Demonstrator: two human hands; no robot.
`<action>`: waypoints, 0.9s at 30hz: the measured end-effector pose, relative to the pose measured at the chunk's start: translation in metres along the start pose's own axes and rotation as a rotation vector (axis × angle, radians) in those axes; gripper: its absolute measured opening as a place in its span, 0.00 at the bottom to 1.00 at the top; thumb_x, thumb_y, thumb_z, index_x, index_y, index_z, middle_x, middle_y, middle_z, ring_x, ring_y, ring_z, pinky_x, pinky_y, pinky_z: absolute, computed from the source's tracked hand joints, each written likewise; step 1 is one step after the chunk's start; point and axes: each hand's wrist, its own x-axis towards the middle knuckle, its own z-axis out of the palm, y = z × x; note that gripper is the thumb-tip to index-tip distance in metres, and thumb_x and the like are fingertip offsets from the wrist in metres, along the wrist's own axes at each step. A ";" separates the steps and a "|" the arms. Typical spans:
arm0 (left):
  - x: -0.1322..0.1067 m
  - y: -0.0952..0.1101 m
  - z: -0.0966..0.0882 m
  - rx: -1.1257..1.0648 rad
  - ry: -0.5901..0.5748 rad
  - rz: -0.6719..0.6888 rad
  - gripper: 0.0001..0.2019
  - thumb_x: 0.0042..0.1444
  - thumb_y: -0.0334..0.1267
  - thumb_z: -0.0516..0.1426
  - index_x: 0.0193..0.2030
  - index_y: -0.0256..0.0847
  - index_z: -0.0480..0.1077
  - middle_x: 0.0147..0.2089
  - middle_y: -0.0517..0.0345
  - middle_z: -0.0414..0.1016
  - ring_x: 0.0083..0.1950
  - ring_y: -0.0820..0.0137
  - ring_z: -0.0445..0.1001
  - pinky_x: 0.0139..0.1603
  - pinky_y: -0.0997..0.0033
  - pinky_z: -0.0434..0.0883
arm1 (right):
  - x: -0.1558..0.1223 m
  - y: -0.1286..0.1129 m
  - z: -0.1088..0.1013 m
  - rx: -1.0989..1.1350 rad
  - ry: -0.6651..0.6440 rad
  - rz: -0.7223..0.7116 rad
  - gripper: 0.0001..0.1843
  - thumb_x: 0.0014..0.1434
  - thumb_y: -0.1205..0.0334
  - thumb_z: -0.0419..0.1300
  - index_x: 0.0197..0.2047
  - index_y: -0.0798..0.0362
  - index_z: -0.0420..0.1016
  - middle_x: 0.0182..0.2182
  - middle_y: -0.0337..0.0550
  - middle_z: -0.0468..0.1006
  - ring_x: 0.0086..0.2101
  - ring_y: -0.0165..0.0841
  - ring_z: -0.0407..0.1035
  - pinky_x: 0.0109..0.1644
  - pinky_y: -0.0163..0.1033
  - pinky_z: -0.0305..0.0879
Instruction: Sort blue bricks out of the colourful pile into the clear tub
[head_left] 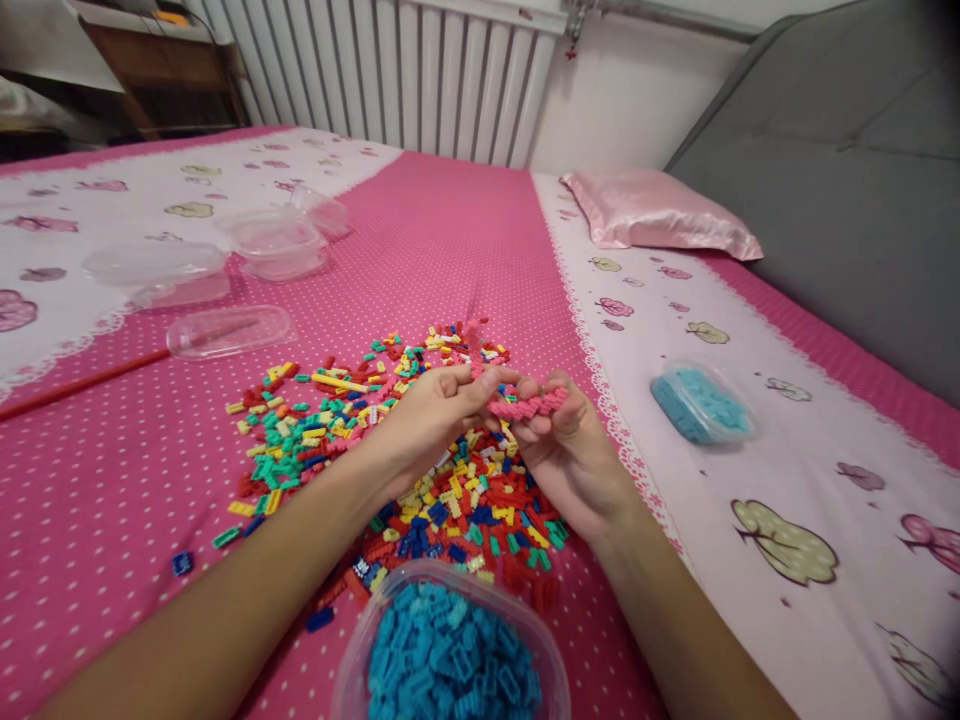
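Between my two hands is a row of joined pink plastic bricks [529,406], held above a heap of loose coloured bricks [465,490]. My left hand [454,400] pinches its left end, with thumb and fingers pressed together. At the other end, my right hand [566,430] has its fingers closed around the row. Another pink piece [475,345] sticks up past the left fingers; whether it joins the row I cannot tell. Nearest to me, below the hands, stands a clear plastic tub [352,660] full of blue bricks [454,650].
A second tub [731,420] of blue bricks is at the right. Several clear containers [274,235] and a lid [232,330] lie at the left, near a red stick [90,380]. A pink pillow [660,212] is by the grey headboard [847,150]; a radiator [405,80] stands behind the bed.
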 end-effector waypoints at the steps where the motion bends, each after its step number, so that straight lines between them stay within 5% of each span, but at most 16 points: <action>1: 0.000 0.000 0.000 -0.006 0.006 -0.008 0.23 0.49 0.54 0.69 0.41 0.35 0.81 0.36 0.51 0.80 0.33 0.75 0.73 0.37 0.76 0.69 | 0.000 0.000 0.000 -0.008 0.002 0.008 0.24 0.41 0.43 0.77 0.32 0.46 0.72 0.31 0.30 0.77 0.22 0.21 0.65 0.29 0.27 0.71; 10: 0.002 -0.002 -0.008 -0.010 0.067 -0.068 0.25 0.46 0.54 0.70 0.42 0.35 0.80 0.37 0.51 0.80 0.33 0.74 0.74 0.38 0.73 0.70 | 0.003 -0.007 0.000 -0.099 -0.033 -0.007 0.24 0.41 0.46 0.78 0.34 0.45 0.71 0.31 0.31 0.78 0.22 0.22 0.69 0.32 0.28 0.73; 21: 0.000 -0.006 -0.008 -0.035 -0.045 -0.111 0.22 0.52 0.53 0.68 0.42 0.34 0.80 0.33 0.54 0.77 0.30 0.77 0.71 0.34 0.77 0.67 | 0.002 -0.007 0.002 -0.156 -0.005 -0.090 0.25 0.39 0.44 0.78 0.30 0.46 0.71 0.28 0.31 0.75 0.21 0.24 0.63 0.29 0.31 0.69; 27: 0.000 -0.008 -0.004 -0.106 -0.056 -0.128 0.22 0.51 0.53 0.69 0.39 0.32 0.80 0.33 0.54 0.77 0.30 0.78 0.71 0.34 0.79 0.68 | 0.000 -0.006 0.007 -0.003 -0.002 -0.075 0.21 0.38 0.51 0.80 0.30 0.45 0.74 0.27 0.28 0.77 0.21 0.22 0.64 0.30 0.28 0.70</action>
